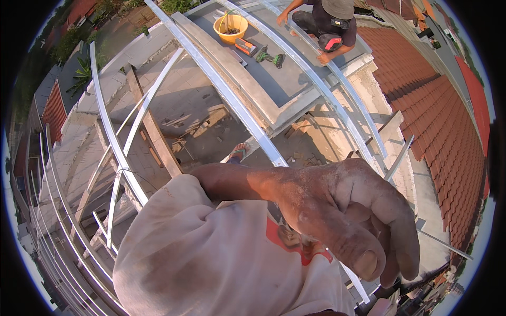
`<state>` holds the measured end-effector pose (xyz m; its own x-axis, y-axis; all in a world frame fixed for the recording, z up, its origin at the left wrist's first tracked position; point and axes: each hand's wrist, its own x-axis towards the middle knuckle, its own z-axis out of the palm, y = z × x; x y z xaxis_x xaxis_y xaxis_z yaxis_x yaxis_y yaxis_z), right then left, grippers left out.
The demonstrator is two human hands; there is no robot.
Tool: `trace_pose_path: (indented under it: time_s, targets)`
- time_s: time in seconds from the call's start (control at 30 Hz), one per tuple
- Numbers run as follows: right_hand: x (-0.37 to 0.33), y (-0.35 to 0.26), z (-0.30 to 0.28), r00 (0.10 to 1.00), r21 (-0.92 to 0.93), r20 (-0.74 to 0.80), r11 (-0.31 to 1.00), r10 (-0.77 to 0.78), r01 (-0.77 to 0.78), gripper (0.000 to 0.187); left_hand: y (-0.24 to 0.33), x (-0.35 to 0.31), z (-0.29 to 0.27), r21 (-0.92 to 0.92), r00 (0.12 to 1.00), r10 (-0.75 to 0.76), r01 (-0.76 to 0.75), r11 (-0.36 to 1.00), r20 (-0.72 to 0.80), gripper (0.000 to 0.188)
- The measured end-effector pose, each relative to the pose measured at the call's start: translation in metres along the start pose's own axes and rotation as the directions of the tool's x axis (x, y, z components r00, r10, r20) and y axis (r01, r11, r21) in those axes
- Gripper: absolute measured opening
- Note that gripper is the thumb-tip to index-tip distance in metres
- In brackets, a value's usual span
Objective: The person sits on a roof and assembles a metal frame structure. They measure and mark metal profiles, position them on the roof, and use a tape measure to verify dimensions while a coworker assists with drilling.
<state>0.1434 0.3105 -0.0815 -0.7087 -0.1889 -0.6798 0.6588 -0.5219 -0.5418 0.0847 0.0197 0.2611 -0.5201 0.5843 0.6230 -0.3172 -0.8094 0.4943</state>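
Note:
My left hand is raised across my chest, very close to the camera, dusty, with loosely bent fingers. The thumb stands apart from the fingers, and nothing shows between them. Its forearm comes out of a pale, stained shirt sleeve. Behind the hand and wrist runs a long silvery metal beam, whose nearer part is hidden by my arm. My right hand does not show. A foot in a sandal is visible below, beyond my forearm, beside the beam.
A co-worker crouches on a grey slab, hands at another metal beam. Near them are a yellow bucket, an orange-and-grey box and a green cordless drill. Open drops lie between the beams; tiled roof at right.

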Motion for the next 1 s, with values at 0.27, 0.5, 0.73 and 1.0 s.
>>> trace_pose_path:
  time_s: [0.27,0.5,0.73,1.0]
  targets:
    - [-0.056,0.015,-0.035,0.971,0.074,-0.192,0.985,-0.14,0.157,0.059,-0.026,0.075,0.006,-0.252,0.82,0.473,-0.407,0.878,0.323,0.031]
    - [-0.077,0.026,-0.034,0.924,0.115,-0.296,0.951,-0.243,0.287,0.066,-0.006,0.065,-0.009,-0.241,0.961,0.168,-0.113,0.964,0.222,0.032]
    - [-0.091,0.004,0.038,0.847,0.095,-0.36,0.888,-0.391,0.45,0.058,-0.042,0.014,-0.093,0.153,0.886,-0.254,0.334,0.93,-0.389,0.011]
    - [-0.111,-0.055,0.093,0.832,0.32,0.17,0.828,-0.529,0.461,0.055,-0.099,-0.055,-0.151,0.32,0.607,-0.226,0.656,0.683,-0.762,0.035]
